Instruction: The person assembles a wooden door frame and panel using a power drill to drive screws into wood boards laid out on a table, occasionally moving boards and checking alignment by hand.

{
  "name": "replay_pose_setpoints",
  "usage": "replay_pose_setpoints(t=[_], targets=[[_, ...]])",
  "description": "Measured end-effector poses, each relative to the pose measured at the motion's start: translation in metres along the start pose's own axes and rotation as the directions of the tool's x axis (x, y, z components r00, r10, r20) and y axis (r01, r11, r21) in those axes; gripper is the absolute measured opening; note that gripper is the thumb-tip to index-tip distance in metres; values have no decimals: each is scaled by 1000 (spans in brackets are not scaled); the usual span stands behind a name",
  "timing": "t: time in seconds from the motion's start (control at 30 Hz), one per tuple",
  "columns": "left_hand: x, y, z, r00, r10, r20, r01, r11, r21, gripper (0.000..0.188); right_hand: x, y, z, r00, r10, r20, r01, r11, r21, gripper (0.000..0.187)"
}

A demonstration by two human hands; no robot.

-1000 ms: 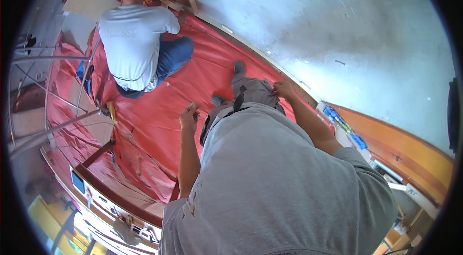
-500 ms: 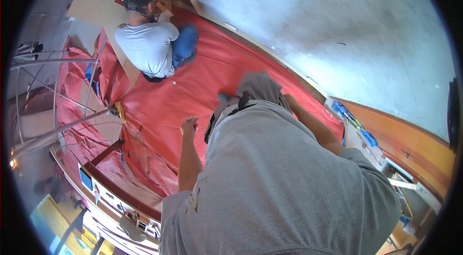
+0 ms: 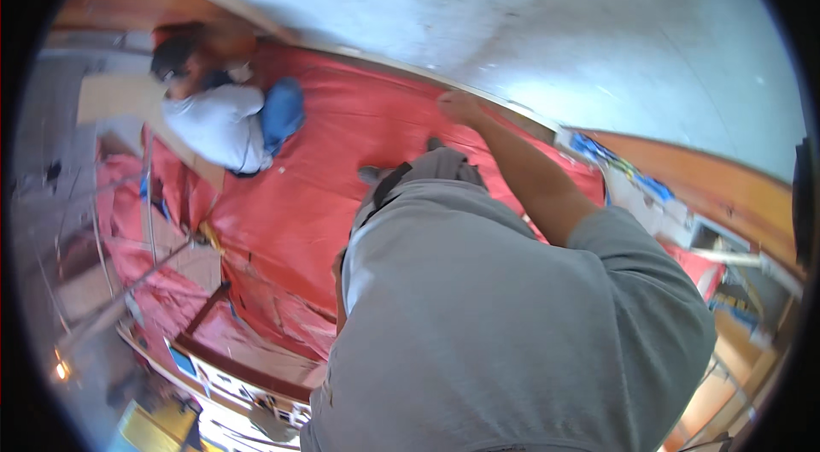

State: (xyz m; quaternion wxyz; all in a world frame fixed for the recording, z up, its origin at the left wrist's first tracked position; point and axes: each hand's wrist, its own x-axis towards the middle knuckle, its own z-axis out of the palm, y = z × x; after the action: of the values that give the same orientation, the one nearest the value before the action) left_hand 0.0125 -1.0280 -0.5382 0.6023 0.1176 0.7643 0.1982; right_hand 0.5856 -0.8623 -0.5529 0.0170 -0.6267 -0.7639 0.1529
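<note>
My right hand [image 3: 459, 108] is stretched forward over the red sheeting [image 3: 290, 221], near the foot of the pale blue panel [image 3: 581, 33]. Its fingers look curled in a rounded, loosely closed shape, with no object showing in them; the picture is slightly blurred. Behind my body in the grey shirt [image 3: 487, 307], my left hand is hidden; only a sliver of the left forearm [image 3: 340, 294] shows at the shirt's edge. My feet in dark footwear [image 3: 372, 173] stand on the red sheeting.
Another person [image 3: 218, 123] sits at the far left by the wall, beside a brown board [image 3: 107, 99]. Metal tubing [image 3: 149, 204] stands at the left. Blue items [image 3: 653, 187] lie on a ledge at the right. A yellow-topped object [image 3: 158, 426] is at the lower left.
My right arm has swung forward into plain view, while my left hand has gone back out of sight. The view has turned, and the seated person appears farther left and lower.
</note>
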Motion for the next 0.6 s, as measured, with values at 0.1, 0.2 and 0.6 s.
replay_pose_setpoints(t=[0.1,0.2,0.6], targets=[[-36,33,17,998,-63,14,64,993,-96,39,-17,-14,-5,959,275,63,-269,821,504,19],[-56,74,44,996,-80,33,83,993,-82,41,-70,2,48,941,316,118,-332,805,492,17],[2,132,92,959,105,265,-120,992,41,39,-291,68,201,886,-106,451,103,994,31,14]])
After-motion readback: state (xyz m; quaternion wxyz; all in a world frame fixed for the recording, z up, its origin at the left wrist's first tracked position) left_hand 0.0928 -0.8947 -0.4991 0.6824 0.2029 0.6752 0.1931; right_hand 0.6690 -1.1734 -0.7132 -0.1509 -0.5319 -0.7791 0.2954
